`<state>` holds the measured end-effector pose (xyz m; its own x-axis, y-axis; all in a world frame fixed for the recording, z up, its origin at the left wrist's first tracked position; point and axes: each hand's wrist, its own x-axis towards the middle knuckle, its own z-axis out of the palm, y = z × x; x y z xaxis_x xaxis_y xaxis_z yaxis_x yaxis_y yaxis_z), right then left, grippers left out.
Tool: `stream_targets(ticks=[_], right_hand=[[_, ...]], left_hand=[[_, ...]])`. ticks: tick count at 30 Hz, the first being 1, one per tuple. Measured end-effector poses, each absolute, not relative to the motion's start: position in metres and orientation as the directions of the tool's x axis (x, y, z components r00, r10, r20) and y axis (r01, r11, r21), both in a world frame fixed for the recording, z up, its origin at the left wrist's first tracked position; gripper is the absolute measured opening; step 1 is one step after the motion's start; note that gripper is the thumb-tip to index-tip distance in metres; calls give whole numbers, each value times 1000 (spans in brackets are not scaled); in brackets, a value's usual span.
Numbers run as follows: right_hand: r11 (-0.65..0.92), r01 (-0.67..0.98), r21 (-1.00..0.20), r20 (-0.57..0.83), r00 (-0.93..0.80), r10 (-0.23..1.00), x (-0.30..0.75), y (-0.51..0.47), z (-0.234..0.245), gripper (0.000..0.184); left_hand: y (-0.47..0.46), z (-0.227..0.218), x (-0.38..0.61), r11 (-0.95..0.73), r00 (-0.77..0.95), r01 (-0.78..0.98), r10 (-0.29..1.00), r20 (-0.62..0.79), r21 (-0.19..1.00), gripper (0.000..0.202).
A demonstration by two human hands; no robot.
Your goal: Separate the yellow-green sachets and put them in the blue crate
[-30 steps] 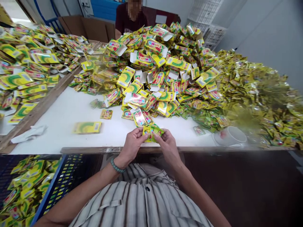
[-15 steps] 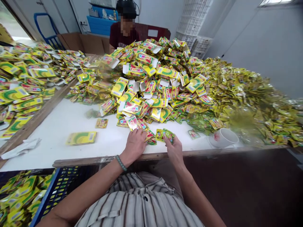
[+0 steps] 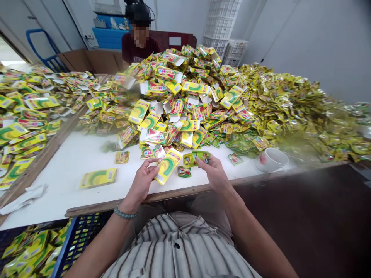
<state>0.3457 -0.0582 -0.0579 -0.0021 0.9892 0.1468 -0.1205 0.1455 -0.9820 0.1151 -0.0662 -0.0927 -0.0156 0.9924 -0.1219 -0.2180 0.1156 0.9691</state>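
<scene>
My left hand (image 3: 145, 178) pinches a yellow and green carton (image 3: 168, 166) by its left side, tilted above the table front. My right hand (image 3: 213, 170) is closed on small green and yellow sachets (image 3: 191, 159), held just right of the carton; how many I cannot tell. Below them on the white table lies a loose sachet (image 3: 184, 172). A large heap of cartons (image 3: 174, 104) rises right behind both hands. To the left, another loose sachet (image 3: 122, 157) and a flat yellow carton (image 3: 97, 178) lie on the table.
A sachet heap (image 3: 278, 104) covers the right side near a white cup (image 3: 271, 159). Left of a wooden strip (image 3: 55, 148) lie more cartons. A blue crate (image 3: 68, 243) of cartons stands below the front edge. Across the table sits a person (image 3: 136, 46).
My left hand has lifted a carton from the heap's front and turned it to its yellow and green face. My right hand keeps the sachets, now beside the carton. The view has shifted slightly.
</scene>
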Motion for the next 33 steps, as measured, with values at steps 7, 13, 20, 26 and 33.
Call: stream_targets(ticks=[7, 13, 20, 26, 33], right_hand=[[40, -157, -987, 73, -211, 975, 316, -64, -74, 33], [40, -113, -993, 59, -167, 984, 302, -59, -72, 35], [156, -77, -985, 158, -18, 987, 319, -47, -53, 39], [202, 417, -886, 95, -262, 960, 333, -43, -46, 27], [373, 609, -700, 134, -401, 906, 327, -48, -41, 9]], left_hand=[[-75, -95, 128, 202, 129, -319, 977, -169, 926, 43], [-71, -104, 125, 79, 205, 13, 976, -80, 997, 47], [-73, -106, 118, 32, 132, -40, 991, -27, 999, 46], [-79, -99, 117, 8, 197, -52, 980, 2, 999, 44], [-83, -101, 125, 98, 221, -155, 973, -62, 983, 44]])
